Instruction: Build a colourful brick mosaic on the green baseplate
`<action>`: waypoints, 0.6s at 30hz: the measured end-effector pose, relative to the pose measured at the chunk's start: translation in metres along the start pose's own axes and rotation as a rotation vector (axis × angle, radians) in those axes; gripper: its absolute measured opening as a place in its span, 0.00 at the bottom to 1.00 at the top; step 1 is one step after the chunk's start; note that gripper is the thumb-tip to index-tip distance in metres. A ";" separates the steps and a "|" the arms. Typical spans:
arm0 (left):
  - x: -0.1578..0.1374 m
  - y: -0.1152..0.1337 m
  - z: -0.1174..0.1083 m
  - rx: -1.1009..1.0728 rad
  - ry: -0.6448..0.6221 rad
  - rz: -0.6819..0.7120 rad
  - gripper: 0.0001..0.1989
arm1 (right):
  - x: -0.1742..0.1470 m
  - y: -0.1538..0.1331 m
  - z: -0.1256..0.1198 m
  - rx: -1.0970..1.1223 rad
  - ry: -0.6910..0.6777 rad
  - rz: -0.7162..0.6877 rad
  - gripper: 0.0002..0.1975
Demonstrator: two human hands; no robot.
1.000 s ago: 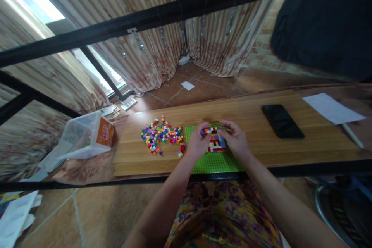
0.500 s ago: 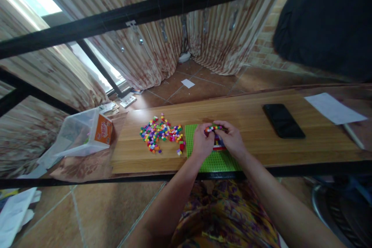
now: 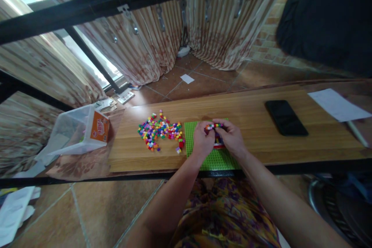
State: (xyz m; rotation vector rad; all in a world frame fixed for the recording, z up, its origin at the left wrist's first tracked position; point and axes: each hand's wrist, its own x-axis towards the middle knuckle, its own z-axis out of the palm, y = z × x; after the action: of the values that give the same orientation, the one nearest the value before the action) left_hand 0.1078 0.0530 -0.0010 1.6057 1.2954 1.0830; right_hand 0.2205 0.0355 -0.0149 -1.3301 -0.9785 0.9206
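Observation:
Both of my hands are over the green studded baseplate [image 3: 190,139]. Between them is a short row of small multicoloured toy bricks [image 3: 214,126]. My left hand [image 3: 203,139] is closed on its left end, and my right hand [image 3: 231,136] pinches the right end. Just below the thumbs, a red, white and blue brick build [image 3: 219,146] shows on the plate, partly covered by my fingers. Whether the row touches that build, I cannot tell. To the left lies a loose heap of small coloured bricks [image 3: 162,130] on the wooden board.
A clear plastic box [image 3: 75,124] with an orange label stands left of the wooden board [image 3: 139,162]. Toward the right lie a black phone [image 3: 286,117] and a white paper sheet [image 3: 337,104]. A dark metal bar [image 3: 162,176] runs along the near edge.
My view has shifted slightly. Both hands stay closed on the brick row over the baseplate, with only small finger movement.

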 end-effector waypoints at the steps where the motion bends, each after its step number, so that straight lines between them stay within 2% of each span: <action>1: 0.000 -0.001 0.000 -0.006 -0.001 -0.003 0.13 | 0.000 0.000 0.000 0.002 0.004 0.000 0.15; 7: 0.002 -0.003 0.003 -0.012 -0.008 -0.002 0.13 | 0.002 0.000 -0.001 -0.010 -0.015 0.020 0.16; 11: -0.001 0.000 -0.003 -0.002 -0.022 0.061 0.17 | 0.003 0.002 -0.002 0.037 -0.021 0.034 0.19; 14: -0.012 0.004 -0.018 0.041 0.024 0.152 0.24 | 0.001 0.002 -0.005 0.137 -0.002 0.069 0.22; 18: -0.037 -0.001 -0.059 0.164 0.102 0.232 0.27 | -0.006 0.001 -0.019 0.238 0.099 0.042 0.19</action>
State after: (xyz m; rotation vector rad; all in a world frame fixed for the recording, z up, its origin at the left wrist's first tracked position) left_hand 0.0476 0.0206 0.0122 1.8807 1.3169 1.2395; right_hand 0.2365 0.0237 -0.0166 -1.1861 -0.7433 0.9618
